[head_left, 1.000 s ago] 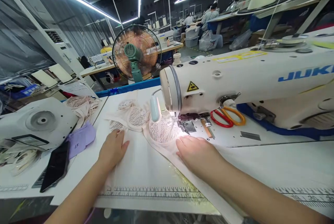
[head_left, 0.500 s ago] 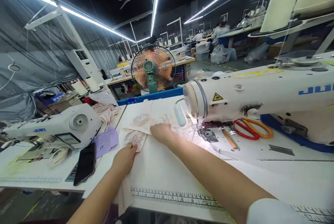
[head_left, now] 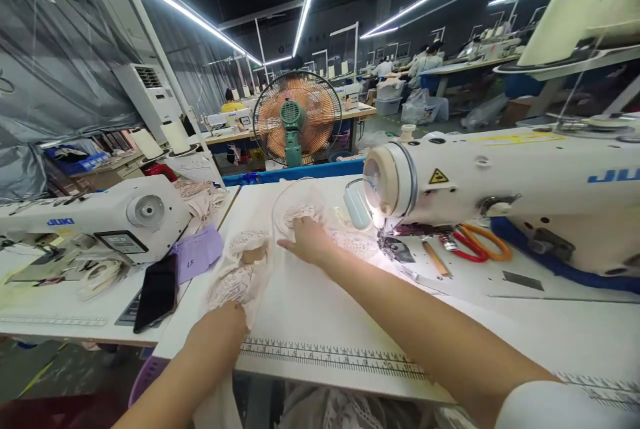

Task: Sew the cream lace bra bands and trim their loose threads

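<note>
My left hand (head_left: 223,322) is at the near left of the sewing table, partly covered by a pale pink piece of lace fabric (head_left: 233,286). Skin shows through a gap in the cloth, and the hand appears closed on it, though most fingers are hidden. My right hand (head_left: 309,242) lies on another lace part (head_left: 303,210), thumb stretched out to the left, apart from the fingers. From there pale lace (head_left: 355,241) runs right to the lit needle area of the white sewing machine (head_left: 445,176). A thin looped edge of sheer cloth arches beyond my right hand.
Red-handled and orange-handled scissors (head_left: 485,242) lie under the machine arm, near a wooden-handled tool (head_left: 436,259). A printed ruler (head_left: 325,356) runs along the front edge. Leftward are a phone (head_left: 157,292), a purple paper (head_left: 199,252) and a second machine (head_left: 135,212). A fan (head_left: 295,119) stands behind.
My left hand has moved toward me and down-left, drawing lace with it, and is now partly under the cloth. My right thumb has spread away from the fingers. The view has shifted slightly.
</note>
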`<move>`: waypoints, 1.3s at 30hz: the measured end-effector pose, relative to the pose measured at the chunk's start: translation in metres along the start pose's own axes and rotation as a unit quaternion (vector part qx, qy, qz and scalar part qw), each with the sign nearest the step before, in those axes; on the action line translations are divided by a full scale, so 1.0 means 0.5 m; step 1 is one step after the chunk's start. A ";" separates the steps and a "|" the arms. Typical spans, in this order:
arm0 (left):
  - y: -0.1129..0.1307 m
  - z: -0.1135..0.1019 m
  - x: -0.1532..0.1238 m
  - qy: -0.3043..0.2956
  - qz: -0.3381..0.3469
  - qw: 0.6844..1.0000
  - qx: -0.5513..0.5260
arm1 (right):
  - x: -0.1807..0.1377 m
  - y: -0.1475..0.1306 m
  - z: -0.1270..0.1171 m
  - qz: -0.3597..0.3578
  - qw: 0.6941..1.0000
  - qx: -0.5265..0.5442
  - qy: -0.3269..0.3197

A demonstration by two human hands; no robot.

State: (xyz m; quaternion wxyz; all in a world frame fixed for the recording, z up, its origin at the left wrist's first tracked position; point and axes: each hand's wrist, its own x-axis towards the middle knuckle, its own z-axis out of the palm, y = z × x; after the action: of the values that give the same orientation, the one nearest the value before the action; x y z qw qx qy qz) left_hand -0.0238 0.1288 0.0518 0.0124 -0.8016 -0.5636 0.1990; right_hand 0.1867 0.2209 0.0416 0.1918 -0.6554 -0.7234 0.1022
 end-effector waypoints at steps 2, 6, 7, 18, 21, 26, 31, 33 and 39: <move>-0.007 -0.023 -0.010 -0.007 0.032 0.999 0.009 | -0.060 0.001 -0.009 -0.057 0.998 -0.026 -0.015; 0.025 -0.078 -0.016 0.008 0.109 0.994 -0.006 | -0.191 0.057 -0.053 -0.115 0.988 -0.079 -0.067; 0.046 -0.090 -0.011 0.020 0.131 0.991 -0.022 | -0.218 0.080 -0.068 -0.111 0.987 -0.092 -0.077; 0.335 -0.064 0.163 0.164 0.302 0.931 -0.120 | -0.363 0.252 -0.103 -0.123 0.982 -0.091 -0.108; 0.346 -0.044 0.189 0.136 0.315 0.931 -0.122 | -0.383 0.250 -0.092 -0.117 0.985 -0.047 -0.117; 0.312 -0.054 0.223 0.121 0.404 0.897 -0.132 | -0.385 0.245 -0.096 -0.106 0.983 -0.008 -0.150; 0.288 -0.062 0.262 0.148 0.456 0.864 -0.153 | -0.362 0.245 -0.123 -0.114 0.977 -0.011 -0.182; 0.285 -0.062 0.275 0.168 0.472 0.850 -0.161 | -0.343 0.249 -0.133 -0.092 0.977 -0.056 -0.182; 0.278 -0.066 0.317 0.210 0.523 0.803 -0.193 | -0.263 0.256 -0.126 0.061 0.955 -0.204 -0.206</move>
State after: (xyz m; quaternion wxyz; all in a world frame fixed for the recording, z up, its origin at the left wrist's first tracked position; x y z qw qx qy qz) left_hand 0.1575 0.2288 -0.0001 -0.1301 -0.9828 -0.0692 -0.1111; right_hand 0.3377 0.0997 0.0286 -0.1055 -0.6880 -0.7114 0.0968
